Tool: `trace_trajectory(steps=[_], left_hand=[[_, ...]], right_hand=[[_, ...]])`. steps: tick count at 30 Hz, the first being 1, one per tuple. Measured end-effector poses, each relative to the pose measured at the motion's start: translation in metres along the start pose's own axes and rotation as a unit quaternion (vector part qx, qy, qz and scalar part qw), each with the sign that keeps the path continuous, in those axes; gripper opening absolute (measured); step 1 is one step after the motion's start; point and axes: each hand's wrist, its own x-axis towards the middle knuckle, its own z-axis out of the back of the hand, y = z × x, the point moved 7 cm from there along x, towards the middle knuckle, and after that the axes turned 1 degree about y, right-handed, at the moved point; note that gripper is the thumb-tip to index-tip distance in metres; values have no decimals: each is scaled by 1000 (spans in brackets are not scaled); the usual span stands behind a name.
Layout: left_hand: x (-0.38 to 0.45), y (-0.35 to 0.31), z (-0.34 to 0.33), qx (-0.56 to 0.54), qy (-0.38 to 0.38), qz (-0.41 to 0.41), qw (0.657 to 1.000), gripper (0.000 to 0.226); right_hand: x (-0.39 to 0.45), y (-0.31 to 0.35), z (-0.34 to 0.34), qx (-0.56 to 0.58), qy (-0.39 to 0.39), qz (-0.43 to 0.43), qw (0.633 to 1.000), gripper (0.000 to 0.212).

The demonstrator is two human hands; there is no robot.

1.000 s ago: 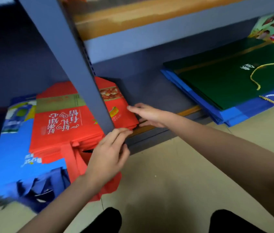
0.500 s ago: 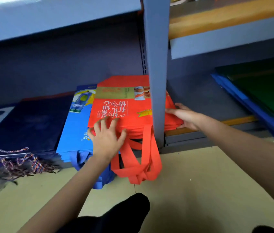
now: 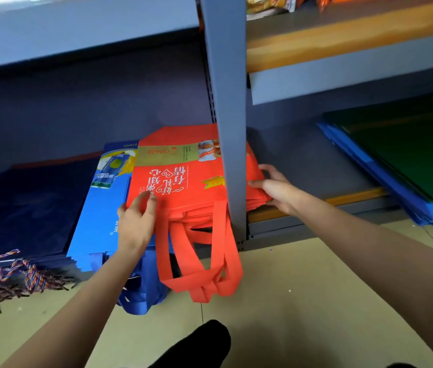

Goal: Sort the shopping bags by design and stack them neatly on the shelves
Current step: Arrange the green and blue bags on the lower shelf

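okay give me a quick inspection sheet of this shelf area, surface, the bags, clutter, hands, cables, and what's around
Surface: bottom shelf, wooden edge on a grey frame; beige tiled floor in front.
Job's things: red bags stacked on the shelf behind the grey post, handles hanging over the edge; light blue bags under and left of them; navy bags further left; green bags on blue ones to the right.
Clutter: braided cords of the navy bags spill onto the floor.
Hands: left hand flat on the red stack's front corner; right hand against its right edge.
Cables: nothing seen.
Surroundings: upper shelf with snack packets.
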Motion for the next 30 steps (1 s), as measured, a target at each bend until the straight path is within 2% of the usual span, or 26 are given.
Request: trace_trajectory(steps=[7, 10, 12, 14, 17, 19, 21, 25, 28, 30], left_hand=[[-9, -5, -14, -109, -20, -9, 994, 47], [-8, -21, -26, -195, 16, -15, 981, 54], [-12, -30, -41, -212, 56, -25, 975, 51], [-19, -32, -55, -194, 96, -38, 975, 50], [-23, -26, -68, -148, 159, -60, 974, 65], [-20, -27, -69, -145, 171, -69, 972, 73], [-16, -29, -68, -163, 162, -69, 971, 79], [-13, -31, -67, -220, 142, -55, 964, 78], [-5, -34, -67, -315, 159, -21, 935, 91], [-3, -41, -65, -341, 172, -21, 924, 87]], right_hand=[[-11, 37, 25, 22, 5, 101, 995, 58], [-18, 55, 52, 7, -15, 133, 991, 58], [-21, 65, 75, -13, -35, 148, 988, 56], [-22, 68, 89, -25, -45, 145, 988, 55], [-22, 48, 91, -9, -41, 112, 993, 51], [-25, 33, 87, 14, -30, 80, 996, 52], [-31, 27, 82, 18, -14, 70, 997, 60], [-40, 39, 86, -22, -20, 113, 993, 71], [-40, 44, 92, -46, -27, 133, 990, 75], [-39, 48, 96, -43, -31, 134, 989, 75]])
